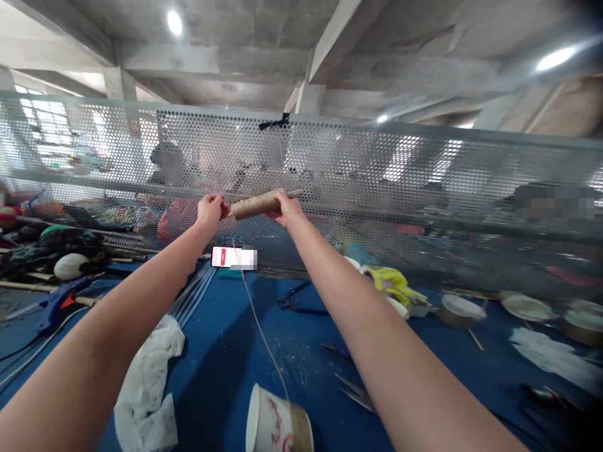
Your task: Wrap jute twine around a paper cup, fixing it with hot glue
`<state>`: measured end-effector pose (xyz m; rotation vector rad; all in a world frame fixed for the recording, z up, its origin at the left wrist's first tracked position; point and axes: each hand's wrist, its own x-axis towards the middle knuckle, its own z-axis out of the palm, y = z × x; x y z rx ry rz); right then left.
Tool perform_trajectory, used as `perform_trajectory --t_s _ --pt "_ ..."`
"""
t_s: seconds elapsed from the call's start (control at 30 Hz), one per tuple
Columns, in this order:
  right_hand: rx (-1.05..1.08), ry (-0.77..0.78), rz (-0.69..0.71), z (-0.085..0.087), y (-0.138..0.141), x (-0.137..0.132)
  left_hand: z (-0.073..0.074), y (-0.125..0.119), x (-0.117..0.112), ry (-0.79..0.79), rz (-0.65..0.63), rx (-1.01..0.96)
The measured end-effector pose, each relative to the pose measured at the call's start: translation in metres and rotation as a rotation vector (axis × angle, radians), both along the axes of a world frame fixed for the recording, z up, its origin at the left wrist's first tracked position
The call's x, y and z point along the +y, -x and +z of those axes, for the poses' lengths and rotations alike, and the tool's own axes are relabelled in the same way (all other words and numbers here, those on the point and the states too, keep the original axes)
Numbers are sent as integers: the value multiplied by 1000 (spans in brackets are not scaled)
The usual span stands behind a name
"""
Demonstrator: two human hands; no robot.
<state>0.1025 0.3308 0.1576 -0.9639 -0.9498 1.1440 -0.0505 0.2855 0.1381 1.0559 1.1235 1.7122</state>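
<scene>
A roll of brown twine [257,206], wound around a thin stick, is held up in front of the perforated metal screen, tilted a little upward to the right. My right hand [286,208] is closed around its right end, where the stick pokes out. At the left end, my left hand [214,210] has its fingers pinched together; whether they grip the stick's tip or the strand is too small to tell. From beneath that end a loose strand [259,323] runs down to a paper tub [279,419] lying on its side on the blue table [226,358].
A lit phone [227,257] leans below the screen [358,163]. White crumpled plastic [146,383] and a blue glue gun [59,304] lie left. Pliers [301,300], scissors [355,392], a yellow-and-white bundle [393,282] and several paper tubs [461,311] are right.
</scene>
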Motion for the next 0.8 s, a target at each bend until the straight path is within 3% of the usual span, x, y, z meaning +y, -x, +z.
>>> perform_trajectory --t_s 0.17,0.4,0.6,0.8 --pt "64 -52 116 -4 1 -4 2 -23 -8 -136 -55 54" --pt "139 -2 203 -3 -5 -8 -20 -51 -20 -162 -158 151" --pt "145 5 193 -3 -16 -12 -42 -23 -20 6 -218 156" --pt "42 46 286 -10 0 -23 -36 0 -11 -126 -180 12"
